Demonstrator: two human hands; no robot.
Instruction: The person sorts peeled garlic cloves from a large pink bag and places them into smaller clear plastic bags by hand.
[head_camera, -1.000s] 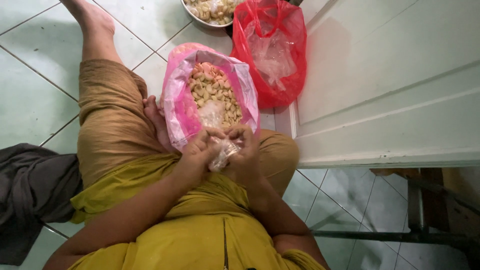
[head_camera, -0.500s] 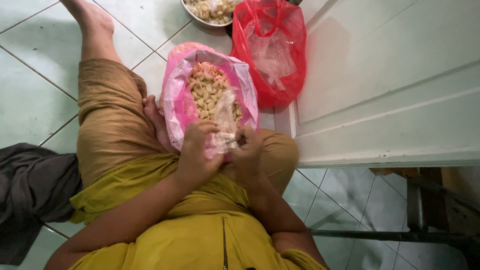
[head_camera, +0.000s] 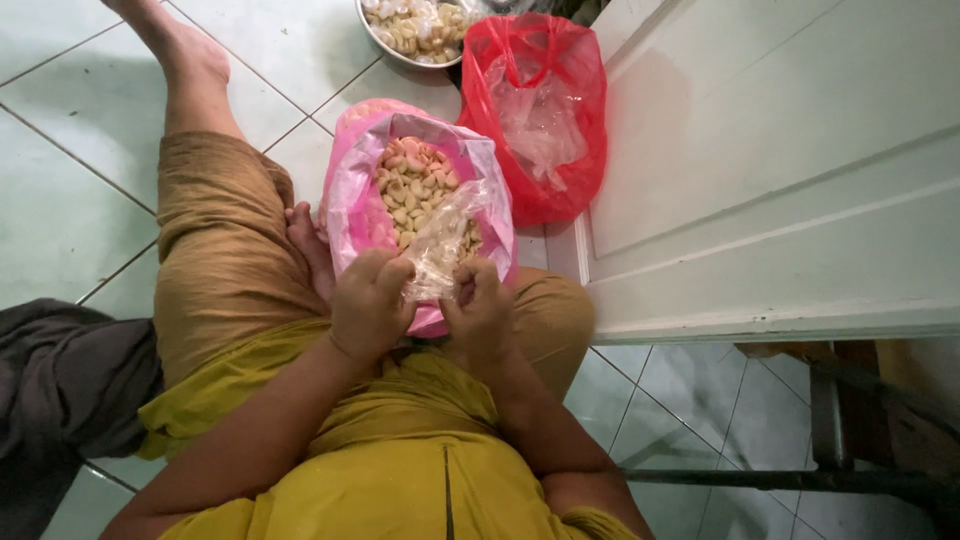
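Clear bag (head_camera: 440, 245) pinched btwn both hands

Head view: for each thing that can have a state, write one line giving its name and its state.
Pink bag: open, full of pale pieces.
Small clear bag: held up, partly filled.
Left hand: gripping the small clear bag.
Right hand: gripping the small clear bag.
Red bag: open, clear plastic inside.
Metal bowl: holding pale pieces.
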